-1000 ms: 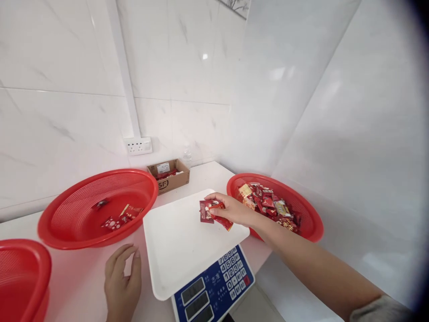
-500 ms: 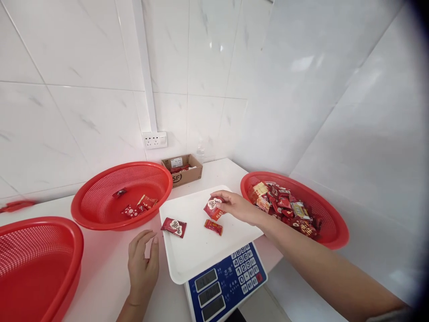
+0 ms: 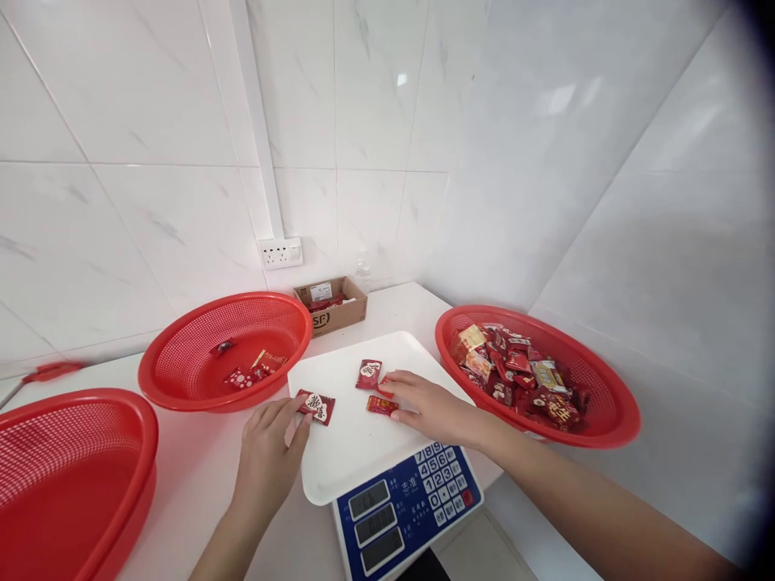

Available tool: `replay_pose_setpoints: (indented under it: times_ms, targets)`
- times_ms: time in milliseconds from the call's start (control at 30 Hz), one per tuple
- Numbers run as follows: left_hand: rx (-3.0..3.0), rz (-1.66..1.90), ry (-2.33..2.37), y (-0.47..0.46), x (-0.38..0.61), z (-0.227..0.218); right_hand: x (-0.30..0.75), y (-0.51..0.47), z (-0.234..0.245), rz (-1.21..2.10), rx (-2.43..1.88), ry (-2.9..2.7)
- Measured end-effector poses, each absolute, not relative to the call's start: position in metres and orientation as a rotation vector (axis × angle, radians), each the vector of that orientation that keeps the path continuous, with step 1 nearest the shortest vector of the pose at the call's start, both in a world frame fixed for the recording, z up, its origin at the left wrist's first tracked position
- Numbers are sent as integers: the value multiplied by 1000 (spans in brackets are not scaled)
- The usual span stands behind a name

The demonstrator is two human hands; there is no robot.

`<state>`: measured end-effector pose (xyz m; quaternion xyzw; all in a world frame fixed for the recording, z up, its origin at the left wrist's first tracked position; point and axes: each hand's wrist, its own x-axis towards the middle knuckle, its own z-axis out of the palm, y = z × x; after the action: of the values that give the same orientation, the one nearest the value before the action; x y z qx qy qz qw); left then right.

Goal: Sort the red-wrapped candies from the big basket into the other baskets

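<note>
The white scale tray [image 3: 351, 460] carries several red wrapped candies. My left hand [image 3: 272, 448] is at the tray's left edge, thumb and fingertips closed on the side of a dark red candy packet [image 3: 320, 408] with a white patch. Over the tray's middle, my right hand [image 3: 436, 407] has its thumb and fingers around the end of a small narrow red candy [image 3: 381, 405]. Another bit of red wrapper shows at its fingertips, partly covered. A second white-patched candy packet [image 3: 368, 374] lies flat just behind that hand, apart from it.
Under the tray is a blue scale panel [image 3: 412, 504] with displays and keys. A red basket [image 3: 626, 424] full of candies stands right; another red basket [image 3: 148, 375] with a few candies stands left. Nearer left is a third red basket [image 3: 148, 436]. A cardboard box [image 3: 345, 317] sits behind.
My right hand has let go of the white-patched packet, now lying on the tray, and moved down to the small candy. My left hand has moved right and up to the left packet.
</note>
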<state>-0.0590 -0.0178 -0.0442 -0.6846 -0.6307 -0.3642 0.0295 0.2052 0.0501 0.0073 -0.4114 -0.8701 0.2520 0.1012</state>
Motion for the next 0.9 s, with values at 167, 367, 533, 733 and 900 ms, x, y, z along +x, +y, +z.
replay_pose_setpoints:
  times_ms: [167,367,533,733,900]
  targets:
    - [-2352,-710,-2056,-5,-49,-20,200,47,16,864,-1047,-2613]
    - [-2645,-584,-1957,7,-19,3,203,51,13,817,-1107,-2556]
    - [-2773,-560,-1809,18,8,2,231,44,17,826,-1085,-2512]
    - [-2904,-294,-1558,38,24,-14,322,58,28,631,-1471,-2179]
    - [-2869,-289,-1446,49,15,-25,403,77,18,535,-1983,-2182]
